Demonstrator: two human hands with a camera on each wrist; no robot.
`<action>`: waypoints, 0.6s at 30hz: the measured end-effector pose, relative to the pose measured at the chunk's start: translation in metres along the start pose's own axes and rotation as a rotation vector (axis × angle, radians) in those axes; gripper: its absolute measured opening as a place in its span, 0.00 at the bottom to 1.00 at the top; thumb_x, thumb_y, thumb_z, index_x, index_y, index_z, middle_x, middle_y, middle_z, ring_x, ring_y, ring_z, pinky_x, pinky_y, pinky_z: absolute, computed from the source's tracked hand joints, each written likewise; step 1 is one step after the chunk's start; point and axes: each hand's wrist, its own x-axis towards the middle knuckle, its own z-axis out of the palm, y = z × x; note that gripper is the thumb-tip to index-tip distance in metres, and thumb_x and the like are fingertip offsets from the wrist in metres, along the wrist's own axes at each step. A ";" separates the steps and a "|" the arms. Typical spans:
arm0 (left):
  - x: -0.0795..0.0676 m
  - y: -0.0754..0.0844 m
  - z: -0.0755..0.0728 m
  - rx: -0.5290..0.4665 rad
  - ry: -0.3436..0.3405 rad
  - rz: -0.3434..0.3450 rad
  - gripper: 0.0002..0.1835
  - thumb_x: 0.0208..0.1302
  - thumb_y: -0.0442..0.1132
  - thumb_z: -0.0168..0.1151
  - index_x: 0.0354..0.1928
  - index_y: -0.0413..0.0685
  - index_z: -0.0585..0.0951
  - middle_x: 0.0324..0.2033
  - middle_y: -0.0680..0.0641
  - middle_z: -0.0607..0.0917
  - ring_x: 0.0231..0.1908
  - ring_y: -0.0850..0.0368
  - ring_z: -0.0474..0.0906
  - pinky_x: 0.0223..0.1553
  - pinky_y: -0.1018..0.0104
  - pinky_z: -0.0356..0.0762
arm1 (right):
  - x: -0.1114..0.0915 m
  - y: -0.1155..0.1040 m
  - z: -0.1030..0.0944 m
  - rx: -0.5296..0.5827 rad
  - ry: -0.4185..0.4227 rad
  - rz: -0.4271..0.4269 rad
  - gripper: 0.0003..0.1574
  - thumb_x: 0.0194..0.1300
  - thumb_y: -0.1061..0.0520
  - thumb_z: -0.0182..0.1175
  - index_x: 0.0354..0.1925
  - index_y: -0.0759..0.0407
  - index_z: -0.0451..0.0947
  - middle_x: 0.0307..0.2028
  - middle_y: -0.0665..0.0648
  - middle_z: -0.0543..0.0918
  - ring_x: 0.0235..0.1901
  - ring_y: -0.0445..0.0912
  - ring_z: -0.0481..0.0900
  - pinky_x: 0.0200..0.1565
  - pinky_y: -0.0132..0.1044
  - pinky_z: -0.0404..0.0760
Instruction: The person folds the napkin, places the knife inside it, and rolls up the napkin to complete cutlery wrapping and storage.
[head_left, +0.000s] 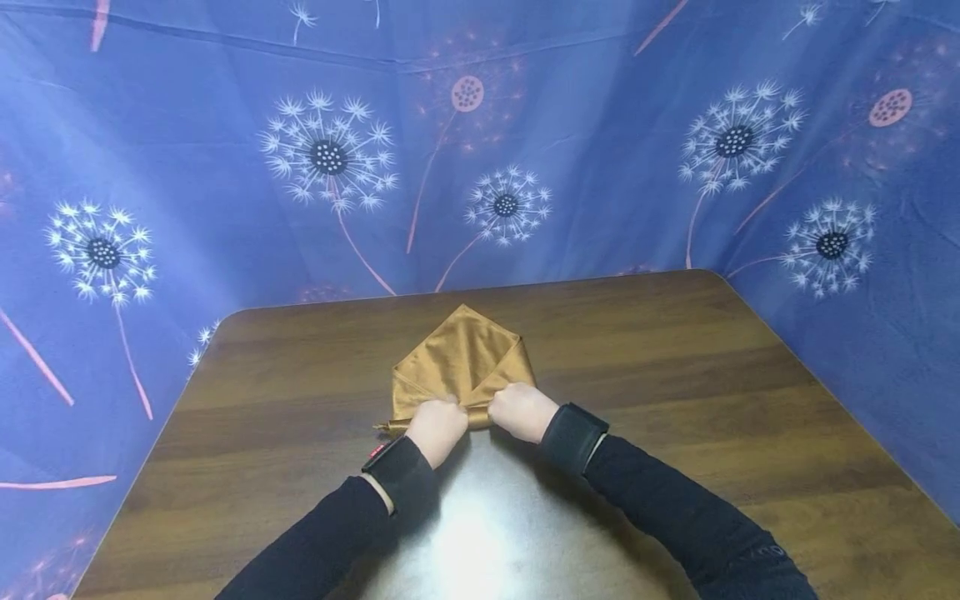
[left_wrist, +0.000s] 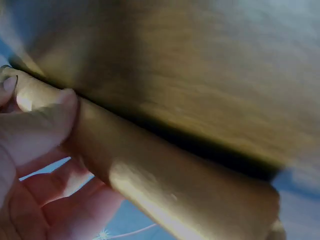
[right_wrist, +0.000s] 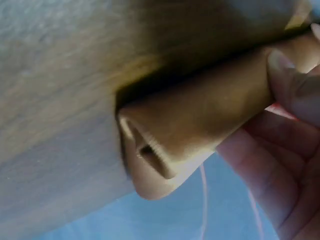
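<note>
A golden-brown, satiny cloth napkin (head_left: 467,354) lies on the table, folded to a point at its far side. Along its near edge the cloth is wound into a roll (left_wrist: 175,170). My left hand (head_left: 438,429) grips this roll left of the middle, thumb on the near side and fingers behind it. To the right, my right hand (head_left: 523,412) holds the same roll with its thumb (right_wrist: 290,82) pressed on the cloth. In the right wrist view, the roll's end (right_wrist: 150,160) shows layered, flattened folds. A thin tip of cloth (head_left: 382,427) pokes out past my left hand.
The brown wooden table (head_left: 645,350) has rounded far corners and spreads out around the napkin. A blue curtain (head_left: 585,150) with dandelion prints hangs behind it and along both sides. Bright glare (head_left: 472,542) falls on the near tabletop.
</note>
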 end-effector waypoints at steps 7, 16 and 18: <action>0.000 0.004 -0.002 0.129 0.027 0.019 0.06 0.46 0.34 0.56 0.15 0.49 0.75 0.15 0.51 0.72 0.14 0.62 0.69 0.10 0.70 0.65 | 0.005 -0.029 0.011 -0.227 0.238 0.115 0.10 0.47 0.61 0.53 0.13 0.52 0.69 0.12 0.48 0.70 0.11 0.39 0.68 0.11 0.30 0.65; 0.001 -0.005 0.003 0.089 -0.026 0.027 0.07 0.44 0.35 0.60 0.15 0.51 0.73 0.12 0.52 0.72 0.13 0.61 0.70 0.09 0.67 0.65 | 0.016 -0.010 0.000 -0.086 0.076 0.050 0.10 0.41 0.58 0.63 0.14 0.50 0.71 0.15 0.47 0.75 0.17 0.41 0.74 0.17 0.33 0.71; 0.004 -0.008 0.004 0.049 -0.056 0.011 0.07 0.44 0.35 0.61 0.15 0.50 0.73 0.12 0.52 0.73 0.13 0.60 0.71 0.10 0.66 0.66 | 0.019 -0.006 -0.003 -0.052 0.048 0.061 0.10 0.41 0.58 0.63 0.14 0.49 0.71 0.16 0.48 0.76 0.18 0.42 0.75 0.19 0.34 0.72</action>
